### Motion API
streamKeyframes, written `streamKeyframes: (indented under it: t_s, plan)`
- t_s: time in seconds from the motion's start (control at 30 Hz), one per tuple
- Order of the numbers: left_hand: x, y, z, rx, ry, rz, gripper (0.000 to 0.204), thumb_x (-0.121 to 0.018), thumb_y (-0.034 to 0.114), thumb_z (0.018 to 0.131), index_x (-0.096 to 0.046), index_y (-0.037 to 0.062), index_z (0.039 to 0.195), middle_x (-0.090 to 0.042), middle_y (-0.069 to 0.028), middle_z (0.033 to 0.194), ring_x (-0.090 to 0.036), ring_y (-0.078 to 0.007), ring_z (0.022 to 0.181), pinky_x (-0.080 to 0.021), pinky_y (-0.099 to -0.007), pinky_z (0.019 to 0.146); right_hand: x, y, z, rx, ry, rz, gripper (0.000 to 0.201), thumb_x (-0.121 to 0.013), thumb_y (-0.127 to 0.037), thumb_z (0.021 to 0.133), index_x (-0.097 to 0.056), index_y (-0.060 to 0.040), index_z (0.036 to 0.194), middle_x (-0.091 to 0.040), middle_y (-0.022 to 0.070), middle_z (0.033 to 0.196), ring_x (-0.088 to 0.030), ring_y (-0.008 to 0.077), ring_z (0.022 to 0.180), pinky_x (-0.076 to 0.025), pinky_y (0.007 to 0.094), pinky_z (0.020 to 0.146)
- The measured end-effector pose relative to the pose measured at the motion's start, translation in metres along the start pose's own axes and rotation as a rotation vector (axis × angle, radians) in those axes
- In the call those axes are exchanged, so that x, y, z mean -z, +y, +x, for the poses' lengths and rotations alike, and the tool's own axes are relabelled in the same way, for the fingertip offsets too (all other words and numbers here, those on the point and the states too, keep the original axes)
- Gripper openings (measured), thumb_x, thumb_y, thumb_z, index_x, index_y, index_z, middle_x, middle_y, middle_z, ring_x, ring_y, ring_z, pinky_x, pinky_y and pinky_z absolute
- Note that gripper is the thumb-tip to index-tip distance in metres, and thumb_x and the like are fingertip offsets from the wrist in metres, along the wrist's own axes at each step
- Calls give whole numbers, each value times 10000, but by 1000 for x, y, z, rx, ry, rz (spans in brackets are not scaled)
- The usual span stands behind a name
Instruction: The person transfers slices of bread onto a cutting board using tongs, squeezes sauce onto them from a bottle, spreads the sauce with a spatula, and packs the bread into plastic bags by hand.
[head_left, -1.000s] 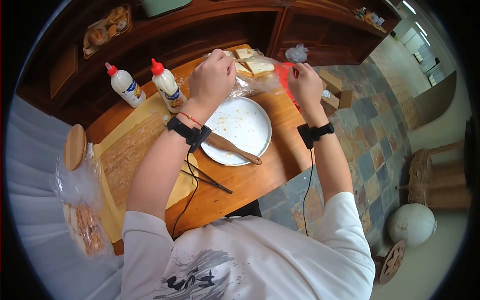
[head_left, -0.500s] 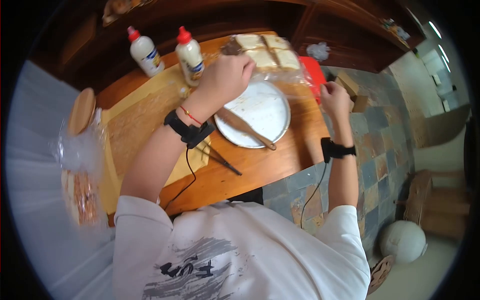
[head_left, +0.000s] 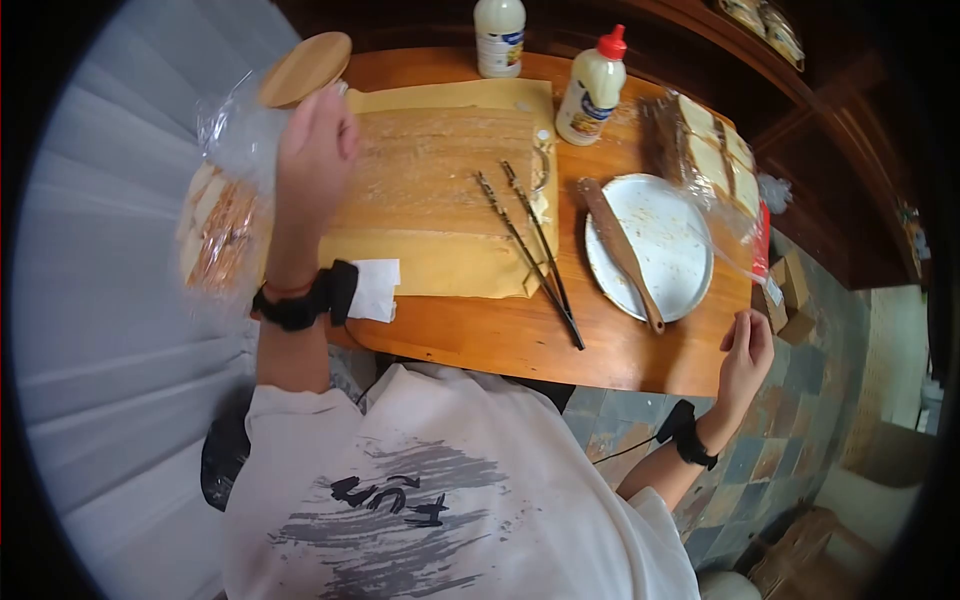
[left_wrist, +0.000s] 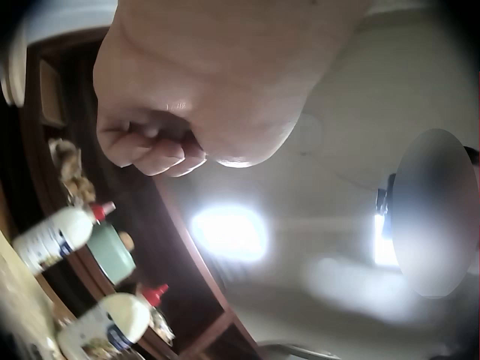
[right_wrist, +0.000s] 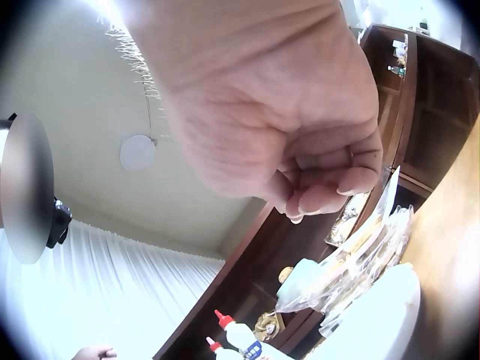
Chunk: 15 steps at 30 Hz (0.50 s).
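My left hand [head_left: 313, 150] hovers over the left end of a wooden board [head_left: 435, 165], fingers loosely curled around nothing. Just beyond it is a round wooden disc [head_left: 305, 68]; plastic-wrapped bread [head_left: 222, 235] lies to its left. My right hand [head_left: 747, 352] hangs by the table's right front corner, and its half-curled fingers hold nothing in the right wrist view. Closest to that hand is a white plate [head_left: 675, 265] dusted with crumbs, with a wooden spatula [head_left: 625, 255] across its left side. Bread slices [head_left: 712, 160] in clear plastic lie behind the plate.
Yellow paper [head_left: 440, 265] spreads under the board, with a white tissue [head_left: 374, 290] at its front edge. Two long dark sticks [head_left: 540, 265] lie across its right side. Sauce bottles [head_left: 590, 100] stand at the back. A cardboard box [head_left: 795, 300] is on the floor.
Both hands have come away from the bread bag, which now lies back on the table. The left hand has swung left over the board, the right back towards the body. The head view has turned left.
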<state>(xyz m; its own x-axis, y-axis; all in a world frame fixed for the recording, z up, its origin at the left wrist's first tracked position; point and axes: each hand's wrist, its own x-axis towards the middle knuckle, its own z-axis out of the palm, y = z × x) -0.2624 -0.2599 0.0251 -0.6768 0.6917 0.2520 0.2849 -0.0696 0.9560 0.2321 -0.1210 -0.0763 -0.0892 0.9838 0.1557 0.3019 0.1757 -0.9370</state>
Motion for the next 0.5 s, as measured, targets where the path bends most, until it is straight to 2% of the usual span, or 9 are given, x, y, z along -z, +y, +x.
streamKeyframes:
  t_s: [0.03,0.07,0.13,0.27,0.33,0.37,0.43,0.5]
  plan:
    - [16,-6,-7,76,94,-77,369,-485,267,1107,-445,104,778,-384,30,644,-355,-75,540,-310,-236,526,-3,1,-5,-17,28,27,135,-580,-95,1071,-625,-11,975,-515,-39,710,-451,29,609,-342,203,549]
    - [33,-13,-14,80,106,-69,369,-485,267,1107,-445,104,778,-384,30,644,-355,-75,540,-310,-236,526,-7,3,-10,-36,57,53,124,-588,-89,1067,-628,-13,978,-520,-41,717,-453,26,614,-341,200,550]
    - [64,-27,-30,126,144,59,350,-487,259,1103,-494,87,798,-447,19,672,-383,-69,547,-314,-234,522,-16,1,-19,-38,28,34,149,-606,-142,1074,-633,-25,985,-527,-47,753,-452,25,633,-353,202,569]
    - [107,-50,-58,197,195,181,305,-516,232,1093,-561,66,842,-509,11,702,-418,-60,557,-322,-229,522,-41,-8,-28,-15,18,16,114,-658,-102,1035,-636,-24,954,-556,-39,753,-469,27,634,-366,200,575]
    - [119,-56,-68,307,284,200,257,-549,205,1080,-607,50,883,-551,9,728,-445,-52,564,-331,-225,523,-53,-16,-33,-7,3,-17,106,-681,-80,1014,-639,-18,938,-578,-31,751,-488,28,632,-377,200,577]
    - [127,-61,-70,307,284,197,257,-549,205,1080,-607,50,883,-551,9,728,-445,-52,564,-331,-225,523,-59,-21,-36,-13,-78,-61,109,-689,-75,1006,-648,-12,927,-600,-22,757,-514,38,645,-399,208,589]
    - [141,-73,-73,357,270,185,165,-582,175,1071,-629,23,1027,-663,-26,825,-461,-31,562,-348,-193,501,-70,-29,-40,-29,-215,-224,121,-686,-74,1002,-667,15,923,-646,19,751,-597,85,670,-466,237,631]
    - [146,-81,-71,355,261,155,159,-589,170,1068,-626,22,1023,-663,-26,827,-459,-27,562,-342,-190,500,-91,-49,-44,-32,-336,-298,113,-664,-64,997,-689,45,1011,-678,71,755,-638,138,683,-502,278,640]
